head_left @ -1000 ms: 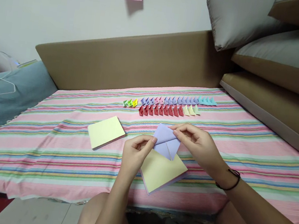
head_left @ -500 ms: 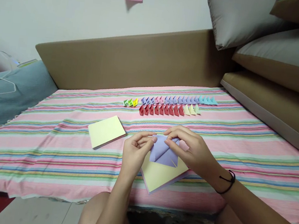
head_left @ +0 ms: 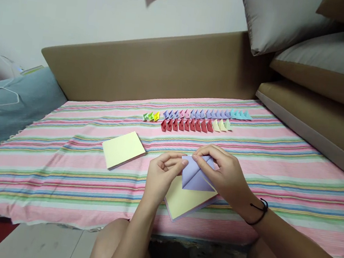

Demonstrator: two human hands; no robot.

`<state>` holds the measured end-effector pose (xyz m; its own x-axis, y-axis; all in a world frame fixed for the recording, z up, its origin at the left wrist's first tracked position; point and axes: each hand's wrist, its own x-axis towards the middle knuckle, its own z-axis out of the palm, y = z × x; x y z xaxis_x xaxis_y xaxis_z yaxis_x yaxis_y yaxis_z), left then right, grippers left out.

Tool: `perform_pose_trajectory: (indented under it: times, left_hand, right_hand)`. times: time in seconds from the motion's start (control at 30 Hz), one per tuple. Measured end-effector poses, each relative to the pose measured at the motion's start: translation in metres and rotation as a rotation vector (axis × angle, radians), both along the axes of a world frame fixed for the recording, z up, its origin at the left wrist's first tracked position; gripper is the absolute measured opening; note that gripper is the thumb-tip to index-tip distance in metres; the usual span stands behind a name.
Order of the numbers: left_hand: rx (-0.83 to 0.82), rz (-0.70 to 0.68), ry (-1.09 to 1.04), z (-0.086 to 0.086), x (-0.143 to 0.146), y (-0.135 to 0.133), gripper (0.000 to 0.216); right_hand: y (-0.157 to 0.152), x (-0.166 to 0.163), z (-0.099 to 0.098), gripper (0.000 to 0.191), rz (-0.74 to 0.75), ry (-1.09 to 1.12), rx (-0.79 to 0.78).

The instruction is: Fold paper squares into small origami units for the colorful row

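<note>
A partly folded sheet of purple origami paper point(head_left: 197, 180) is held up between my two hands, with diagonal creases on its face. My left hand point(head_left: 164, 173) pinches its upper left corner between thumb and fingers. At the top edge, my right hand point(head_left: 217, 168) grips the same paper, thumb in front and fingers behind. Just below lies a stack of pale yellow paper point(head_left: 178, 203) with purple and pink sheets showing at its edges; the purple paper covers part of it.
A second stack of pale yellow paper point(head_left: 123, 150) lies to the left on the striped cloth point(head_left: 69, 175). Beyond my hands stand rows of small folded paper pieces, with red ones point(head_left: 187, 125) in front and purple ones point(head_left: 213, 114) behind. Cushions point(head_left: 329, 77) are piled at the right.
Both hands have shifted slightly right with the purple paper. The paper has turned and tilted a little, and my right thumb has moved closer to my left thumb along the top edge.
</note>
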<state>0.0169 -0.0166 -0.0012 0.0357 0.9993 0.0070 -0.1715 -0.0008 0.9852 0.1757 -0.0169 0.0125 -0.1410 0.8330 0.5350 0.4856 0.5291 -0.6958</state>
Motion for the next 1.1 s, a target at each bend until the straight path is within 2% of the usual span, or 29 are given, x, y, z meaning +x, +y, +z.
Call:
perform_pose_trajectory:
  times: [0.53,0.6,0.67,0.77,0.83,0.9,1.1]
  left_hand:
    - [-0.004,0.019,0.036,0.0006,0.0006,-0.0009,0.024]
    - [0.002,0.018,0.027,-0.0008,0.0001,0.0000,0.024]
    - [0.019,0.031,0.018,-0.0024,-0.0008,0.0009,0.025]
    - [0.040,0.064,0.004,-0.0034,-0.0024,0.0019,0.025]
    - [0.051,0.077,-0.006,-0.0034,-0.0033,0.0022,0.026]
    - [0.062,0.085,-0.006,-0.0031,-0.0038,0.0022,0.026]
    - [0.073,0.074,0.005,-0.0028,-0.0025,0.0018,0.027]
  right_hand:
    - [-0.0013,-0.0041,-0.0012,0.007,-0.040,0.056,-0.007]
    - [-0.0004,-0.0041,-0.0016,0.006,-0.034,0.131,-0.092]
    - [0.0008,-0.0032,-0.0016,0.020,0.004,0.274,-0.251]
    - [0.0025,-0.0008,-0.0015,0.044,0.140,0.491,-0.522]
    - [0.0031,0.0001,-0.0020,0.047,0.231,0.557,-0.650]
    - [0.0033,-0.0006,-0.0033,0.045,0.273,0.590,-0.714]
    - [0.0029,-0.0047,-0.0089,0.043,0.241,0.665,-0.759]
